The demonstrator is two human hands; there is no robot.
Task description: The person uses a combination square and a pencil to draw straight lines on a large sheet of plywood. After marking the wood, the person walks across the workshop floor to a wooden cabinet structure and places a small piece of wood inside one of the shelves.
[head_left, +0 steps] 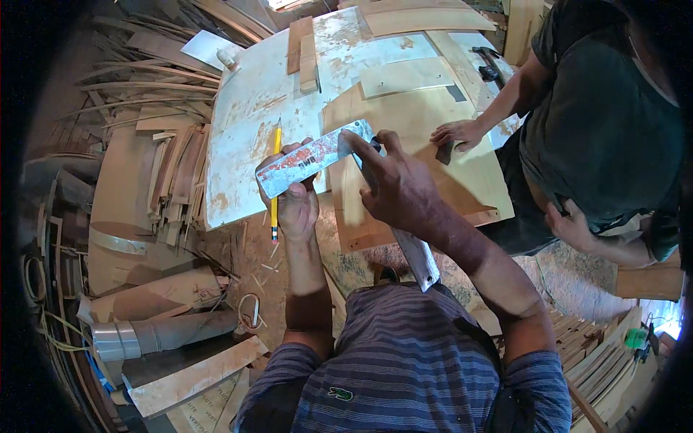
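"Head view: how far along does the work look?" asks one speaker.

"Unfinished, by the look of it," the other replies. "The panel [447, 195] lies flat, and the person has tools in hand. But the metal square [289, 173] is up in the air before the person's chest, not set on the panel, and no pencil line can be made out there. How much is left cannot be told."

"And the hands?"

"The left hand [297, 215] grasps the square's broad arm, a yellow pencil [278, 138] held alongside; the right hand [404, 180] grasps its corner. A co-worker's hand [462, 135] rests over the panel."

"The surface, the room?"

"A white tabletop [242, 159], stained brown, also bearing loose boards [309, 61]. Stacked offcuts [180, 177] and a grey cylinder [159, 338] crowd the left side."
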